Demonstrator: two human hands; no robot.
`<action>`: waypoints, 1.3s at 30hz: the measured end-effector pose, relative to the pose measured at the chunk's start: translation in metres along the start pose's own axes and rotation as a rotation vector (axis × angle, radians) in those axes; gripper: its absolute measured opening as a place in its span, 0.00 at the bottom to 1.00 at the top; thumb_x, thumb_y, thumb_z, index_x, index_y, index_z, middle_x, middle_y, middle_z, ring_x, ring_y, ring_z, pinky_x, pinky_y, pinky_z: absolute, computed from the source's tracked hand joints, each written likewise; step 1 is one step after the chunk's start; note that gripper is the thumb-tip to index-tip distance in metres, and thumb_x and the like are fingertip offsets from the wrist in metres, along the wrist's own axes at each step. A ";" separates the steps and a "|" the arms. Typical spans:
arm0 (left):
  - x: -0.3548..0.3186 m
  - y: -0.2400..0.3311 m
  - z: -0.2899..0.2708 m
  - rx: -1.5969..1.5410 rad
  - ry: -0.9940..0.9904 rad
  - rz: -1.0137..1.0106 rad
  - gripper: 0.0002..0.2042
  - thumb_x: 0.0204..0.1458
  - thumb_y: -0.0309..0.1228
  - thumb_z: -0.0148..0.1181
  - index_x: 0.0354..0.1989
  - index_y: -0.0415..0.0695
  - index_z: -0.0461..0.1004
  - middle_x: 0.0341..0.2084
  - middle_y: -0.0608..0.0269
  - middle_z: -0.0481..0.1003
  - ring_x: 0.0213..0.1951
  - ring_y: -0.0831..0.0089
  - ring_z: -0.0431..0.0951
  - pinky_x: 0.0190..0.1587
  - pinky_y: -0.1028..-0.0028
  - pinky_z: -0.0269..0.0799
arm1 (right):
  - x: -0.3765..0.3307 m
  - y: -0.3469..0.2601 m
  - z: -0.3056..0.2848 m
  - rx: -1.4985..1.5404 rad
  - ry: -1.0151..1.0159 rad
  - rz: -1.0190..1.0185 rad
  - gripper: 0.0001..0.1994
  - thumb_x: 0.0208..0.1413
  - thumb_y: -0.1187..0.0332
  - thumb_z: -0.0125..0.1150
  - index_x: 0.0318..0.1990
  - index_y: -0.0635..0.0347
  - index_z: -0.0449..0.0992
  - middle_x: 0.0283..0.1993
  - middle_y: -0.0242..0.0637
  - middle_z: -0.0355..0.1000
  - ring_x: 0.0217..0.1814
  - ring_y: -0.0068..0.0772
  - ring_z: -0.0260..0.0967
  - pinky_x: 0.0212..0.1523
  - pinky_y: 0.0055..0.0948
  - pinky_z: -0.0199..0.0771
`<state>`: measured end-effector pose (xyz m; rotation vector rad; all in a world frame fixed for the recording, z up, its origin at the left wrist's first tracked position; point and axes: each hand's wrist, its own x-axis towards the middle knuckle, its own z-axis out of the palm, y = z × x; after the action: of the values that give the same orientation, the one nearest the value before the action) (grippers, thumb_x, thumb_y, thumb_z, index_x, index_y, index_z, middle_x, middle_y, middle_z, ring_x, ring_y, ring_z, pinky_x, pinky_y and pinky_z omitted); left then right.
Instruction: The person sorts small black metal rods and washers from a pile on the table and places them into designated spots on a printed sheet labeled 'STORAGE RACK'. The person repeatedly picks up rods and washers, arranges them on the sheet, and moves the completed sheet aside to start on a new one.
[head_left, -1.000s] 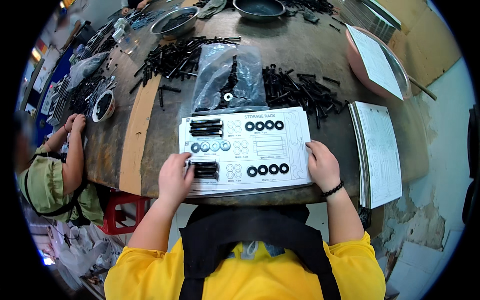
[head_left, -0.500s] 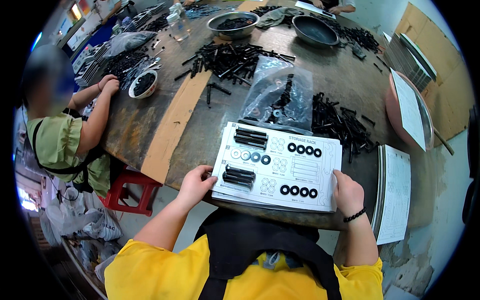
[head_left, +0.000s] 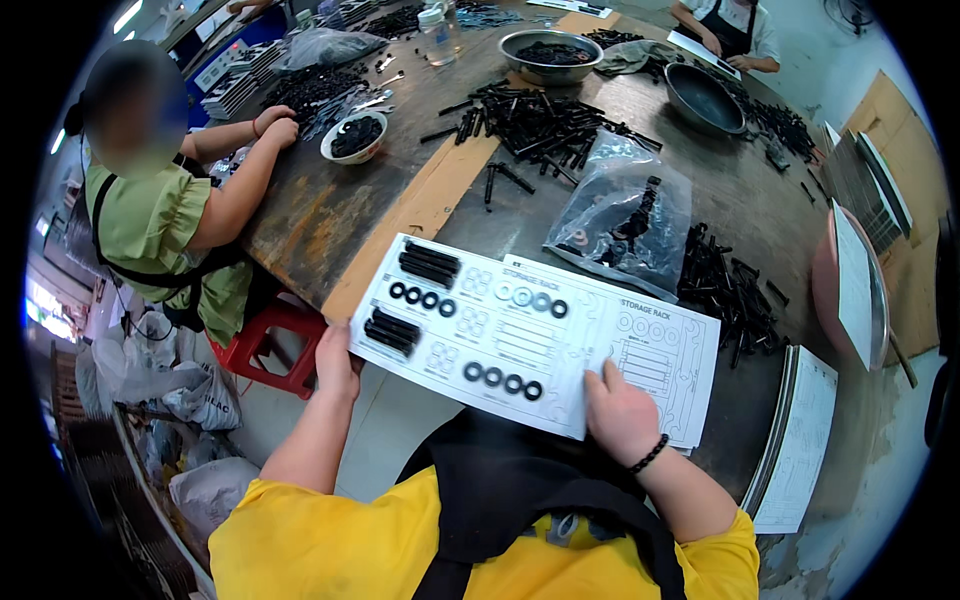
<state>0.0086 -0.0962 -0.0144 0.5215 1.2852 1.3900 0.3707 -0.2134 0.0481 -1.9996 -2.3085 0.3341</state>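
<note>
Both my hands hold a white printed card by its short sides, tilted and partly past the table's near edge. My left hand is closed on its left edge. My right hand grips the right edge, its fingers partly hidden. Two bundles of black bolts lie on the card's left part. Rows of black washers sit on it too, and the upper right row includes paler ones. Below and to the right, a stack of similar cards shows its top sheet, with printed outlines and no parts on it.
A clear plastic bag lies beyond the cards, between piles of black bolts. Metal bowls stand farther back. At right are another card stack and a pink basin. A co-worker in green sits at left by a red stool.
My hands have lifted the loaded card off the stack and carried it left, turning it slightly clockwise. The sheet beneath is now exposed. The view has shifted too.
</note>
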 end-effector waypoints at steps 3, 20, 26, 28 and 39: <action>0.031 -0.006 -0.034 -0.278 0.068 0.070 0.19 0.59 0.41 0.39 0.49 0.39 0.63 0.47 0.56 0.68 0.51 0.65 0.67 0.56 0.67 0.58 | 0.023 -0.023 0.012 0.001 0.098 -0.159 0.18 0.48 0.70 0.47 0.48 0.66 0.67 0.51 0.63 0.62 0.30 0.43 0.71 0.26 0.36 0.73; 0.048 -0.009 -0.014 -0.562 0.169 0.056 0.22 0.59 0.39 0.30 0.53 0.37 0.62 0.52 0.54 0.66 0.52 0.57 0.67 0.55 0.64 0.61 | 0.098 -0.082 -0.005 0.108 -0.102 -0.354 0.24 0.44 0.71 0.51 0.53 0.59 0.63 0.53 0.47 0.63 0.37 0.41 0.71 0.35 0.36 0.72; 0.109 0.012 -0.050 -0.482 0.104 0.080 0.21 0.59 0.38 0.30 0.53 0.36 0.61 0.51 0.54 0.67 0.51 0.57 0.68 0.53 0.63 0.63 | 0.088 -0.048 -0.012 0.262 -0.002 -0.323 0.17 0.48 0.71 0.46 0.48 0.58 0.66 0.40 0.40 0.68 0.35 0.42 0.70 0.33 0.37 0.71; 0.117 0.023 -0.048 -0.481 0.177 0.106 0.20 0.60 0.38 0.32 0.50 0.37 0.64 0.49 0.56 0.69 0.48 0.59 0.70 0.50 0.65 0.66 | 0.082 -0.030 -0.014 0.273 0.008 -0.242 0.16 0.49 0.70 0.46 0.48 0.55 0.68 0.41 0.37 0.70 0.37 0.40 0.70 0.36 0.35 0.72; 0.149 0.058 -0.069 0.584 0.897 0.898 0.15 0.49 0.26 0.49 0.43 0.27 0.66 0.40 0.46 0.70 0.40 0.61 0.72 0.43 0.68 0.68 | 0.044 0.057 -0.012 0.540 0.272 0.017 0.09 0.48 0.73 0.52 0.38 0.58 0.75 0.31 0.39 0.71 0.32 0.41 0.69 0.34 0.32 0.69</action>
<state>-0.1178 0.0224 -0.0357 1.0109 2.3982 2.1026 0.4218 -0.1612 0.0438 -1.6741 -1.7949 0.5728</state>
